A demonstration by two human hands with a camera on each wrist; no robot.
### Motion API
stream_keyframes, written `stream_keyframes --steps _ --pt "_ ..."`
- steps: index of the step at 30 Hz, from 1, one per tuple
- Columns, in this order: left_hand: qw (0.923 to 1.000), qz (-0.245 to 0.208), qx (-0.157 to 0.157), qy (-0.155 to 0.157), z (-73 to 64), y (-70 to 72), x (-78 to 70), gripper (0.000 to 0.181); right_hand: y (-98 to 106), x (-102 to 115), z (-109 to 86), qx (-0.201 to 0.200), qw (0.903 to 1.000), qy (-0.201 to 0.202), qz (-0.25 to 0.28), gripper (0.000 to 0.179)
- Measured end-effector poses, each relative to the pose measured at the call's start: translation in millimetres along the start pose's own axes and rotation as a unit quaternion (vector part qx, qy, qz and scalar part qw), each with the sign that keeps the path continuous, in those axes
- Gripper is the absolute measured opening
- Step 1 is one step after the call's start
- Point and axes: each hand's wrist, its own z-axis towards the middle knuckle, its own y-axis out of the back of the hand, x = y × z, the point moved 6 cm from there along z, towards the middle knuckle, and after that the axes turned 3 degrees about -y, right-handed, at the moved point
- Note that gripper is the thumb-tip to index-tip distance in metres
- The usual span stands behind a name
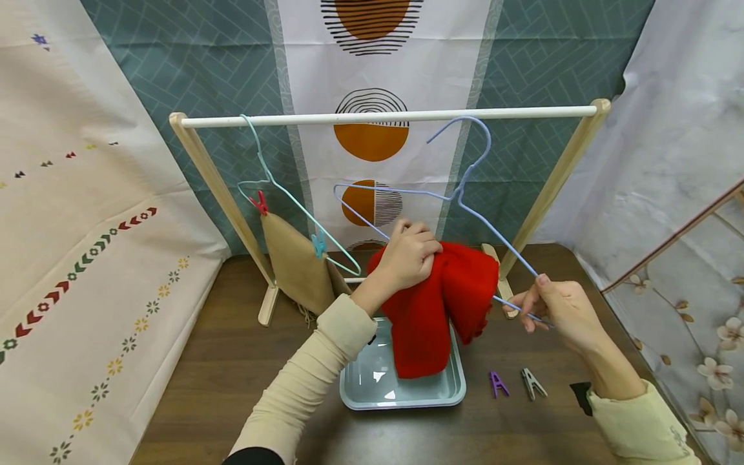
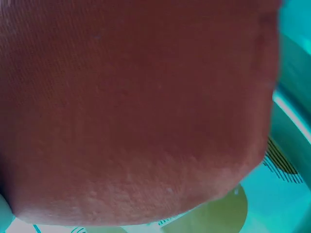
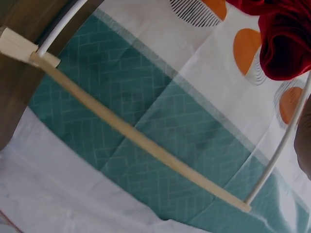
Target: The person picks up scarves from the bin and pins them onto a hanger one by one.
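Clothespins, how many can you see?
4: a red clothespin and a blue clothespin on the green hanger, and a purple clothespin and a grey clothespin on the table. More could be hidden behind the red cloth.

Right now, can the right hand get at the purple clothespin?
Probably yes: the purple clothespin lies uncovered on the table, nothing visibly blocking it, though the right hand would first have to release the blue hanger.

On my feed I see a cream left sleeve (image 1: pixel 290 394), gathered lengthwise (puffy cuff (image 1: pixel 347 325)), and a pale right sleeve (image 1: pixel 639 423) beside a black strap (image 1: pixel 581 398).
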Motion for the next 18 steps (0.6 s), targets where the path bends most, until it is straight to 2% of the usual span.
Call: stream_keyframes --steps 3,6,11,15,18 --pt "0.9998 -0.016 0.006 -0.009 -3.9 -2.7 -3.5 0.029 -1 1 1.0 0.005 1.0000 -0.003 0.000 0.052" --pt "0.9992 -0.023 0.027 -0.016 -6.6 -5.4 -6.3 0.033 -1 1 1.2 0.001 1.0000 -0.006 0.007 0.052" --pt "0.9944 -0.028 0.093 -0.041 -6.9 -9.7 -8.8 0.036 1 -2 -0.6 -0.016 0.9988 -0.034 -0.031 0.051" --pt "0.9863 -0.076 0.137 -0.051 -5.0 -8.1 -6.5 0.029 0 -7 -0.4 -0.002 0.9984 -0.045 -0.033 0.051" --pt "0.9821 -0.127 0.134 -0.038 -2.2 -2.8 -1.8 0.022 -3 -10 2.0 0.016 0.9979 -0.050 -0.039 0.051"
